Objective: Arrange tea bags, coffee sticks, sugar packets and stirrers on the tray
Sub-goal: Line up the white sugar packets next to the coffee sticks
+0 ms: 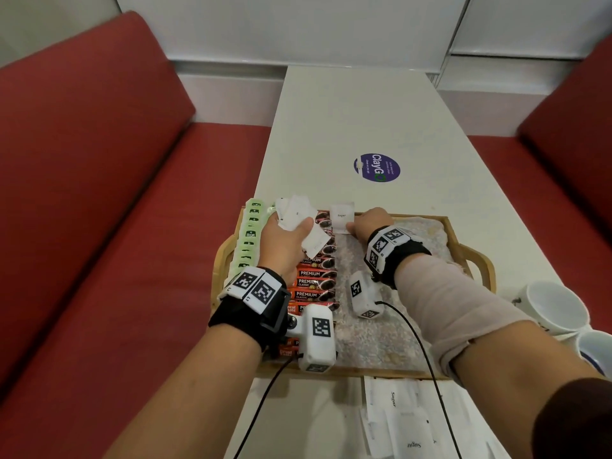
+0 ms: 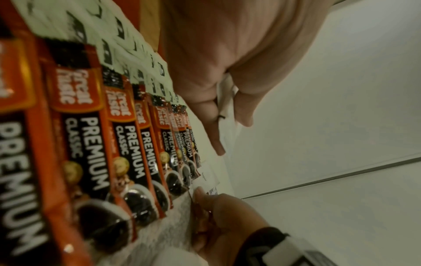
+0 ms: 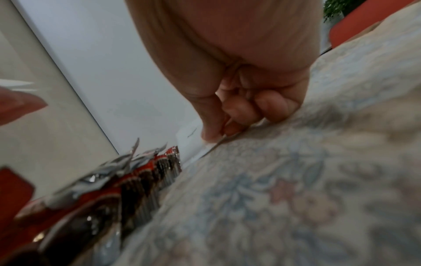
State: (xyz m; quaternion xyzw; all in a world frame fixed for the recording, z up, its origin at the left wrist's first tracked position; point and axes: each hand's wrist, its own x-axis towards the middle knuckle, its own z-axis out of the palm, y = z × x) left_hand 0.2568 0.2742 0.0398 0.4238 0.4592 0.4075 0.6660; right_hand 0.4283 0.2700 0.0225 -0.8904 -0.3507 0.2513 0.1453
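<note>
A wooden tray [image 1: 470, 256] with a floral liner lies on the white table. Green tea bags [image 1: 250, 233] form a column along its left side. Beside them runs a column of red coffee sticks [image 1: 313, 284] [image 2: 91, 144]. My left hand [image 1: 284, 241] hovers over the coffee sticks and grips a fanned bunch of white sugar packets [image 1: 296, 213] [image 2: 224, 108]. My right hand [image 1: 367, 223] [image 3: 218, 133] pinches a single sugar packet [image 1: 341, 217] [image 3: 190, 138] at the tray's far edge, just right of the coffee sticks. No stirrers are in view.
More sugar packets [image 1: 407, 422] lie loose on the table in front of the tray. Two white cups [image 1: 556, 306] stand at the right edge. A round purple sticker [image 1: 377, 167] marks the table beyond the tray. Red benches [image 1: 99, 193] flank the table.
</note>
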